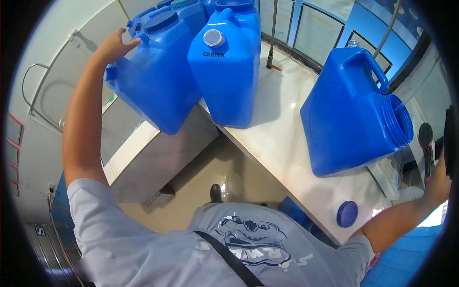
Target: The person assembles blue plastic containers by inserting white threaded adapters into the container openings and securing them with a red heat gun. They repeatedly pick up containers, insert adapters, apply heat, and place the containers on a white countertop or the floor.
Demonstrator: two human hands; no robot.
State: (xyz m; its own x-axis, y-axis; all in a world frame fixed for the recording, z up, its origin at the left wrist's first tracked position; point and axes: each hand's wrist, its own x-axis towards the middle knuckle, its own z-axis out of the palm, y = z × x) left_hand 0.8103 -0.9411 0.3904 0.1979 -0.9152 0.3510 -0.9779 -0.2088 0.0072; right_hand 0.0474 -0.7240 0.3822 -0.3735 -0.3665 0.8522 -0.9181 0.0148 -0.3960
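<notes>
Head view: upper left, the left hand (116, 48) is at a blue jug's (162, 86) handle, thumb and forefinger apart; whether the grip is closed, can't tell. Right hand's out of sight past the right edge. The jug's support is unclear: a lopsided pull might tip it. Frame right, an uncapped jug (337, 115) stands on the desk (279, 129); a knock could spill it.

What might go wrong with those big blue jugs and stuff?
The blue jug with the white cap stands close to the edge of the counter, so a bump might tip it over. The jug on the right has its wide mouth uncovered, so if knocked, anything inside could spill. The loose round lid lies near the counter's edge too, and a brushing arm might knock it onto the floor.
</notes>
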